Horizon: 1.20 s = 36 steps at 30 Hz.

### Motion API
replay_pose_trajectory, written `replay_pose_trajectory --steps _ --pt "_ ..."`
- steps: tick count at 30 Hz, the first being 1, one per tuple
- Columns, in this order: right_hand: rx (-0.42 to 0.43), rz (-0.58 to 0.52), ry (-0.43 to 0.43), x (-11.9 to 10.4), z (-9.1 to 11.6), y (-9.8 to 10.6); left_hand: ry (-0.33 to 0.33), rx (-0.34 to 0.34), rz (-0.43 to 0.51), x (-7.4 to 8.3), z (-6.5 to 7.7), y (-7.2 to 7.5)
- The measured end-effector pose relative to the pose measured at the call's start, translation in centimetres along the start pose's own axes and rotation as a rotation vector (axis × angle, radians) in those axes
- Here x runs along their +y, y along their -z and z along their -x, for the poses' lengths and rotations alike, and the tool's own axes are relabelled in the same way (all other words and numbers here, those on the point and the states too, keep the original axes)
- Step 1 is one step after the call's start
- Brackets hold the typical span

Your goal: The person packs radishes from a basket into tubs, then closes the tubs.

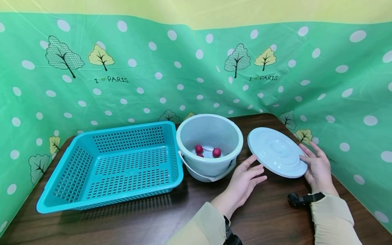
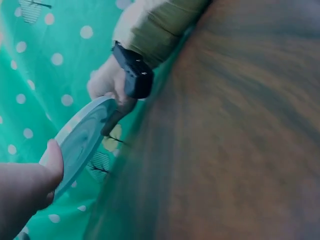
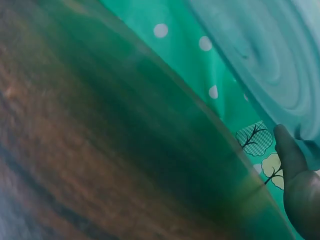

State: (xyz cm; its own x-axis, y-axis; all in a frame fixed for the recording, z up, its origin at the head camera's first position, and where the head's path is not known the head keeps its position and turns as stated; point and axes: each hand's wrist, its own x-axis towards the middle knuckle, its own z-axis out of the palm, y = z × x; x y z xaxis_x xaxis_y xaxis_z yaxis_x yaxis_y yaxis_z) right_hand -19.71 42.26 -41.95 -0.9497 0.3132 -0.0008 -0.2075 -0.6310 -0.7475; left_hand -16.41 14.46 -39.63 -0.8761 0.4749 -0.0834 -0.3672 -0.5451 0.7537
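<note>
A pale blue round lid (image 1: 277,152) is held tilted above the right part of the table. My right hand (image 1: 318,168) grips its right edge, thumb over the rim; the right wrist view shows a digit (image 3: 292,157) against the lid's edge. My left hand (image 1: 243,182) is at the lid's lower left edge, its fingers spread and fairly straight. Whether it touches the rim is hard to tell. Left of the lid stands a pale grey-blue bucket (image 1: 209,166), its handle hanging at the front. Several red radishes (image 1: 216,152) lie on its bottom.
A turquoise perforated basket (image 1: 110,200) stands left of the bucket, close beside it. Both are on a dark wooden table (image 1: 122,228). Green dotted cloth (image 1: 190,78) hangs behind the table and along its sides.
</note>
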Motion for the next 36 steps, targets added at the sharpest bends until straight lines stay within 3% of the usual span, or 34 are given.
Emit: replay_pose_trajectory --steps 6,18,24,31,36 --pt "-0.033 -0.073 0.026 -0.3 0.3 -0.7 -0.024 -0.072 0.019 1.2 0.4 -0.4" --pt "-0.049 -0.088 0.031 -0.7 0.3 -3.3 -0.090 -0.155 -0.078 2.8 1.2 -1.0" --pt "-0.108 -0.142 0.057 -1.0 0.7 -4.9 -0.128 -0.215 -0.129 4.3 1.9 -1.3" --pt "-0.198 -0.154 0.111 -0.9 1.5 -7.0 -0.114 -0.188 -0.135 5.4 2.3 -1.2" --pt "-0.203 -0.135 0.135 -1.0 1.9 -8.3 -0.125 -0.237 -0.176 5.7 3.0 -1.8"
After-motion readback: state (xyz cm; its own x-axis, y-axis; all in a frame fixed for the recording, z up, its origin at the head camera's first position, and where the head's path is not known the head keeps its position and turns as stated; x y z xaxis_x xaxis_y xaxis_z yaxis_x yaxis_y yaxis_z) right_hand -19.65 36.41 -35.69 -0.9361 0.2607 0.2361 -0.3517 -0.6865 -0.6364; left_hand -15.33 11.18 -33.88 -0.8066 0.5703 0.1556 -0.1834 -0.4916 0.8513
